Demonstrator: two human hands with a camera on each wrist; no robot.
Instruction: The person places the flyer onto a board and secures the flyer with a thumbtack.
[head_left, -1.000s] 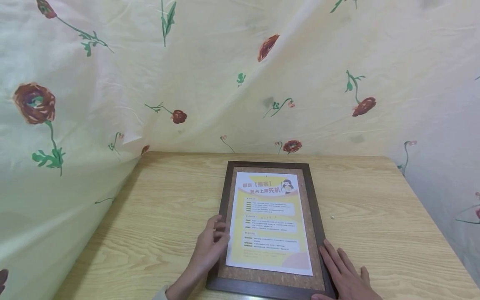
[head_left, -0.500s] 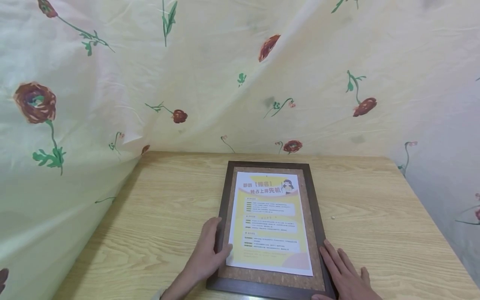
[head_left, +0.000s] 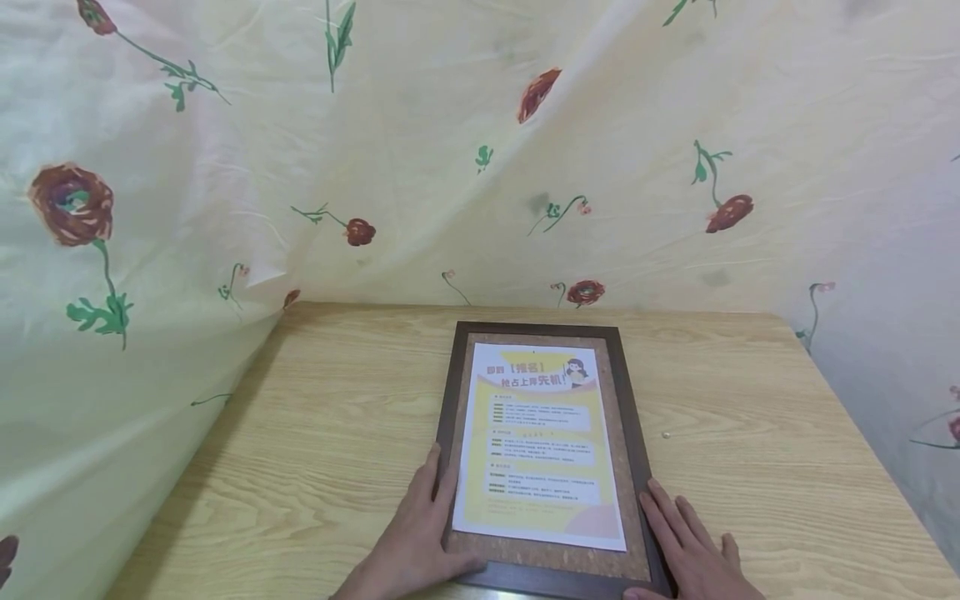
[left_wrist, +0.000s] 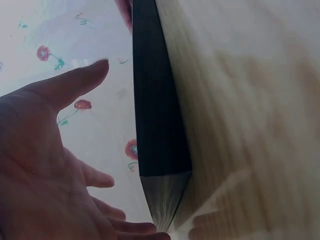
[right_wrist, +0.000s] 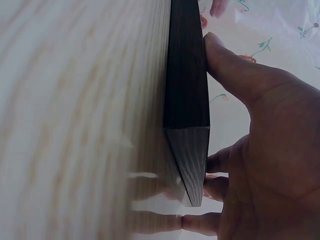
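Note:
A cork board in a dark wooden frame lies flat on the table. On the cork is a yellow and white printed sheet, with a tiny dark dot at its top middle. My left hand spreads at the frame's lower left corner: fingers along the left side, thumb over the near border. In the left wrist view its thumb and fingers are stretched apart beside the frame's dark edge. My right hand lies with its fingers against the frame's right side, thumb at the near corner.
Right of the board, a small shiny thing lies on the wood-grain table. Cream cloth printed with red flowers hangs behind the table and along both sides.
My left hand first uncurled its fingers over the left border, then slid nearer to the body, its thumb moving from the sheet's edge to the near border. The board and right hand stayed put.

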